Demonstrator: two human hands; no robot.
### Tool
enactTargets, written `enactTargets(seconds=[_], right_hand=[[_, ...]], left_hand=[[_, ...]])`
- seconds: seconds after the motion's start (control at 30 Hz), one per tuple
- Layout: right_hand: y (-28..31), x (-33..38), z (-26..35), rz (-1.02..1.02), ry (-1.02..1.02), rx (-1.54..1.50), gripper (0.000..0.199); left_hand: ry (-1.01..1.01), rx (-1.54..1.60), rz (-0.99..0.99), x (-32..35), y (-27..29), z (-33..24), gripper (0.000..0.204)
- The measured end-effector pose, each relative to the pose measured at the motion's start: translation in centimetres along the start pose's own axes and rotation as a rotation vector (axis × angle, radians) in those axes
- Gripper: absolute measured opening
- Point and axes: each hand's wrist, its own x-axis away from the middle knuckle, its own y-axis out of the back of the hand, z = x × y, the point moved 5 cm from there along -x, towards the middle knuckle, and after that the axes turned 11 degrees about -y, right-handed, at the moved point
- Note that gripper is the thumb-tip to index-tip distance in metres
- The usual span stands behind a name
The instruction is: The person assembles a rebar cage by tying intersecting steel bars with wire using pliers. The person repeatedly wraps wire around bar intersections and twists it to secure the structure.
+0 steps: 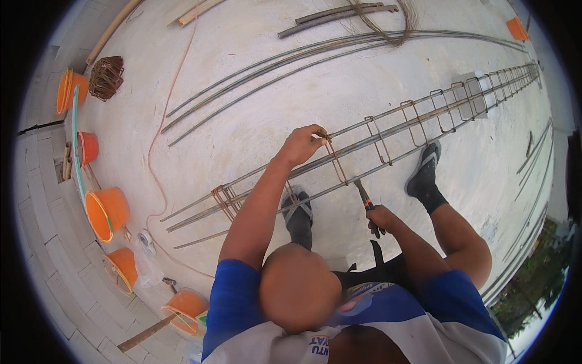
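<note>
A long rebar cage (418, 119) of steel bars with square stirrups runs from the lower left to the far right. My left hand (303, 145) reaches over it, thumb and fingers pinched on the upper corner of a rusty stirrup (334, 159) at the top bar. In my right hand (380, 219) is a pair of tying pincers (365, 197) with dark and orange handles, gripped by the handles. Their jaws point up beside that stirrup's lower corner; whether they touch it I cannot tell. Several stirrups (225, 201) sit bunched near the cage's left end.
Loose rebar rods (267, 67) lie beyond the cage, with a bundle of thin wire (397, 30) over them. A pale block (473, 97) stands under the cage. Several orange buckets (108, 212) line the left wall near a heap of stirrups (107, 77). A cord (151, 164) crosses the floor.
</note>
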Motion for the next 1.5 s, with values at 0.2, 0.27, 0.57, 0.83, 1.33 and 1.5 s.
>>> enactTargets(seconds=[0.2,0.27,0.57,0.83,1.33,1.5], right_hand=[[5.3,15.0,5.2,-0.177,0.289,0.775,0.061],[6.8,19.2,8.5,-0.432,0.264,0.960,0.070],[4.5,26.4,27.5,-1.115,0.459,1.699,0.058],[1.8,24.5,32.1,-0.994,0.298,1.887,0.046],[-0.4,23.7,33.9,-0.934,0.100,2.056,0.045],[-1.5,24.5,33.8,-0.964,0.128,2.135,0.046]], left_hand=[[-0.124,-0.152,-0.098,0.3,-1.6,1.7,0.038],[-0.149,-0.198,-0.114,0.1,-2.1,2.2,0.037],[-0.232,-0.280,-0.221,-0.2,-3.0,4.4,0.031],[-0.168,-0.259,-0.193,0.4,-2.5,3.8,0.043],[-0.148,0.124,-0.335,1.2,-0.8,3.2,0.029],[-0.142,0.243,-0.370,0.4,-0.7,3.9,0.028]])
